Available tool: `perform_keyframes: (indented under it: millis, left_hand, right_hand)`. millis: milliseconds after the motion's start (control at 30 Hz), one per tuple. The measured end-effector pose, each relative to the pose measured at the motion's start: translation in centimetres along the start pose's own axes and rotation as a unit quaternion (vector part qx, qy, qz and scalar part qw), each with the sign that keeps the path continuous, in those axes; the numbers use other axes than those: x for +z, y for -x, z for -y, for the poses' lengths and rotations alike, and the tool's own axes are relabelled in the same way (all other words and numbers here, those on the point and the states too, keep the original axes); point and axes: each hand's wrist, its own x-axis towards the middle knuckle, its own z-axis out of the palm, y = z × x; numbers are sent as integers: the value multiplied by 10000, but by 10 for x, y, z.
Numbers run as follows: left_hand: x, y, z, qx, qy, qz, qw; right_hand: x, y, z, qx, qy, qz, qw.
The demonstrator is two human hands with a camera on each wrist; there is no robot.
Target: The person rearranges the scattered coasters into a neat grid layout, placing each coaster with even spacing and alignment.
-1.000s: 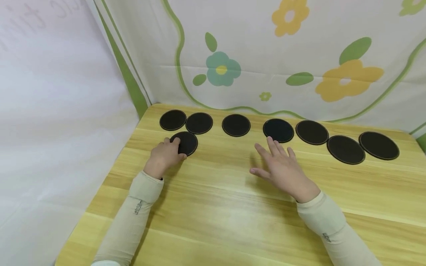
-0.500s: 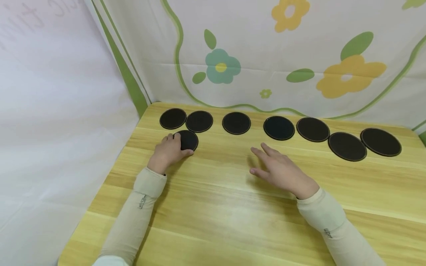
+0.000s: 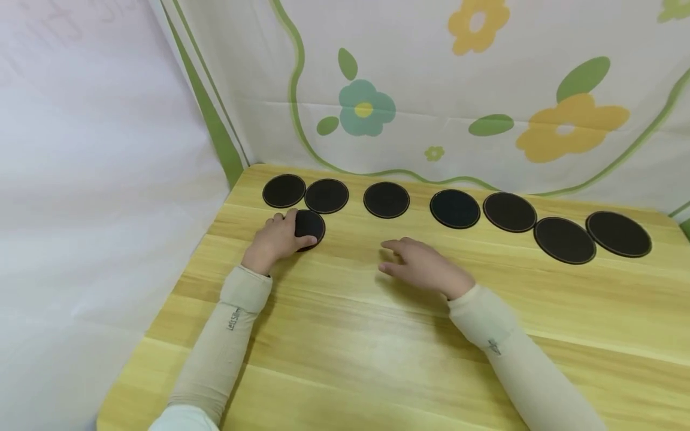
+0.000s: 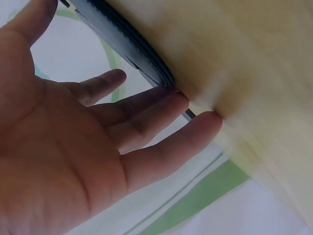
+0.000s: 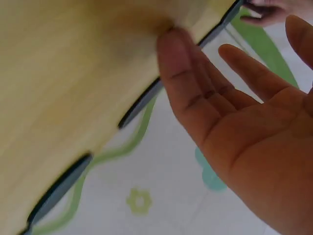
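In the head view, several round black discs with thin gold rims lie on the wooden table. My left hand (image 3: 276,237) is at the nearest left disc (image 3: 309,229), its fingers along the left side and its thumb at the near edge. The hand hides part of that disc. The left wrist view shows fairly straight fingers (image 4: 161,159), some meeting the dark disc's edge (image 4: 134,44) and one touching the tabletop. My right hand (image 3: 423,266) hovers over the middle of the table, fingers loosely extended, holding nothing. A black disc (image 3: 386,200) lies beyond it.
At the back left, two discs (image 3: 284,191) sit side by side. More discs (image 3: 565,240) run along the back right of the table (image 3: 345,359). A white flower-print cloth (image 3: 409,78) rises behind the table; white cloth (image 3: 108,227) hangs on the left.
My left thumb has shifted right along the near edge of the disc. My right hand has drawn back from the darker disc and moved left. The discs look unmoved.
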Motion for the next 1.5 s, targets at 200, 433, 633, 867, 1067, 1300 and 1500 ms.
perform_keyframes:
  millis: [200,433,633,867,1067,1300,1500]
  left_hand:
    - [-6,-1,8,-358,-61,-41,9993]
    - [-10,-2,13,-504,6,93,9987]
    - [-12,-5,14,-408,160,16,9990]
    - [-14,-6,15,-293,270,62,9992]
    - [-16,-3,13,-242,571,-78,9980]
    - [-23,1,-2,75,1610,-1006,9818]
    - [-30,8,-16,584,2595,-1196,9565]
  right_hand:
    - [16,-50,23,134,-1183,905,9888]
    - [34,-91,43,742,-2806,1385,9469]
    - [39,-110,52,1038,-3972,1422,9007]
    - [38,-117,53,1254,-4365,1242,8822]
    - [37,-117,51,1502,-4848,704,8588]
    - [23,-115,57,1352,-5162,-849,8415]
    - [-4,-97,52,988,-5124,-816,8491]
